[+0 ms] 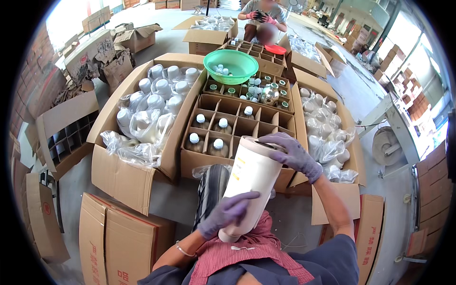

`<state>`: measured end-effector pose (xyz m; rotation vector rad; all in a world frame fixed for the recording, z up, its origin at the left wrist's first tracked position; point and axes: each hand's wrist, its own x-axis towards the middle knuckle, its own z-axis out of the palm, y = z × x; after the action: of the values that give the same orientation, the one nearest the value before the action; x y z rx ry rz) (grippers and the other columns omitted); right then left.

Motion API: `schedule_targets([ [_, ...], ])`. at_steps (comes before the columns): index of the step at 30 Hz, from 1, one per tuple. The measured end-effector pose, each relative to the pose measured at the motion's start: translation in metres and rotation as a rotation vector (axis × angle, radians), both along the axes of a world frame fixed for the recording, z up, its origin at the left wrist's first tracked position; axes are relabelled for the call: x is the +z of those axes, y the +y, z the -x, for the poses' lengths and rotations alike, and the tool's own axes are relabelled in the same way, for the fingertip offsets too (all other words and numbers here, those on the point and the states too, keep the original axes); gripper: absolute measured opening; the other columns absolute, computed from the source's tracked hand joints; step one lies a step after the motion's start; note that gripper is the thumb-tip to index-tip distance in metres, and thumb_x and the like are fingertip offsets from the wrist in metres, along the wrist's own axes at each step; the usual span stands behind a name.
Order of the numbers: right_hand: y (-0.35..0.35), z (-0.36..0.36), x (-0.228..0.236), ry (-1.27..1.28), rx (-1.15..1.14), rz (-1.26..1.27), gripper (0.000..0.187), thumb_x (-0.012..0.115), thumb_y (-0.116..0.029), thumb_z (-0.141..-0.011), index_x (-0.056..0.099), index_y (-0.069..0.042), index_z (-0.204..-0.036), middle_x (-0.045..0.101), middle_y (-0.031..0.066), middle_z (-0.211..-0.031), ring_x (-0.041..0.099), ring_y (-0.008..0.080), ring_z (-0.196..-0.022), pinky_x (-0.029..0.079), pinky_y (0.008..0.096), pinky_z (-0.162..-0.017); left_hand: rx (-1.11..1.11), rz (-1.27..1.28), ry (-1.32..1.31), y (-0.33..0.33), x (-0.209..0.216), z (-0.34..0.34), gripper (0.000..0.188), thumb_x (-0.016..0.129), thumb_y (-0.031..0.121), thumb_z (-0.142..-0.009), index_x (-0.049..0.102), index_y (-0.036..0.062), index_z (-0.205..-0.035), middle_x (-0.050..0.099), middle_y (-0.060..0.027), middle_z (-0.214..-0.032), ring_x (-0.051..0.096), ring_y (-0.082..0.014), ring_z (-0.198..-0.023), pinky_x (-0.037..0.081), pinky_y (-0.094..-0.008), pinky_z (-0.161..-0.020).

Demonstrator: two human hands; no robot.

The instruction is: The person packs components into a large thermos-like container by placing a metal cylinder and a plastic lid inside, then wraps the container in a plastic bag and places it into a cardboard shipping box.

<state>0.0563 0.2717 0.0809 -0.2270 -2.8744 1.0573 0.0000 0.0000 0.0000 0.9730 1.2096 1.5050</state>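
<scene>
Tilted over my lap is a white thermos flask casing (251, 178), a tall cylinder with small yellow marks on its side. My right hand (295, 156), in a purple glove, grips its upper rim, fingers bent over the top edge. Lower down, my left hand (228, 214), also gloved in purple, supports the casing's near side with the index finger lying along it. Just beyond stands a divided carton (271, 127) with several glass flask liners (218, 148) topped by white caps. The inside of the casing is mostly hidden by my right hand.
Open cartons of bagged white flask parts flank me, at left (156, 100) and right (327, 137). A green basin (231, 65) of small caps rests on the farther divided carton. Closed cartons (118, 242) lie near my legs. Another person (263, 23) works at the far end.
</scene>
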Motion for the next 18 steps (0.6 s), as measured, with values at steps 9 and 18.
schedule_targets([
  [9, -0.011, -0.001, -0.004, 0.196, 0.03, -0.173, 0.04, 0.057, -0.034, -0.092, 0.066, -0.005, -0.119, 0.064, 0.0163, -0.107, 0.063, 0.0213, -0.093, 0.05, 0.033, -0.083, 0.215, 0.076, -0.112, -0.005, 0.008, 0.012, 0.058, 0.048, 0.017, -0.101, 0.024, 0.007, -0.153, 0.057, -0.0014, -0.08, 0.053, -0.0074, -0.06, 0.047, -0.0226, -0.052],
  [18, -0.031, 0.005, 0.078, -0.349, 0.342, -0.458, 0.031, 0.056, -0.033, -0.092, 0.066, -0.003, -0.093, 0.065, 0.0156, -0.086, 0.066, 0.0304, -0.078, 0.052, 0.0404, -0.075, 0.306, 0.225, -0.028, -0.016, -0.025, 0.032, 0.04, 0.05, 0.026, -0.1, 0.058, -0.0001, -0.13, 0.057, 0.0083, -0.076, 0.047, -0.0021, -0.058, 0.04, -0.0193, -0.052],
])
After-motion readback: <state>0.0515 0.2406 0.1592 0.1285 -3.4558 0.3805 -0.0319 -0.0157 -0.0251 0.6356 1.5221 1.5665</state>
